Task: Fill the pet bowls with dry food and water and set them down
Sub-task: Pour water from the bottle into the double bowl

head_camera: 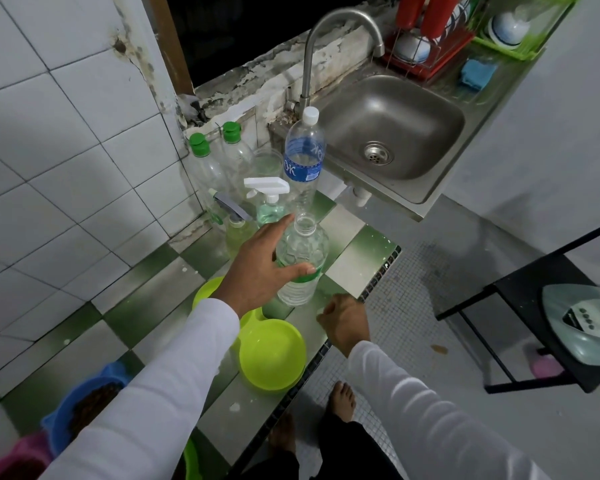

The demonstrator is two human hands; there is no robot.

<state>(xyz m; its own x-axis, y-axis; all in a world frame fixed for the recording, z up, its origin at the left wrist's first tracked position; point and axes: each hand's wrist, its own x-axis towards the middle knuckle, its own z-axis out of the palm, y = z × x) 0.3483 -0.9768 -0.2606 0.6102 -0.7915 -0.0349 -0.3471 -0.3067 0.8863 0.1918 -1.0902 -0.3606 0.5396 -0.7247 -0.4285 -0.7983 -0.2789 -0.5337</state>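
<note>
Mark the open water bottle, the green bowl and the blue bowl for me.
Open water bottle (300,251), head view: clear shoulder below the neck.
Green bowl (272,353), head view: inside bottom.
Blue bowl (68,403), head view: left rim.

Our left sleeve (146,403) hid most of the blue bowl (84,400); the pink bowl (18,459) was cut off by the frame's bottom-left corner.

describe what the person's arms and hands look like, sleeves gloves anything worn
Both arms are covered by long white sleeves that end at the wrists. The left hand and the right hand are bare: no gloves, and no rings, watch or bracelets show on the fingers or wrists in this view.
</note>
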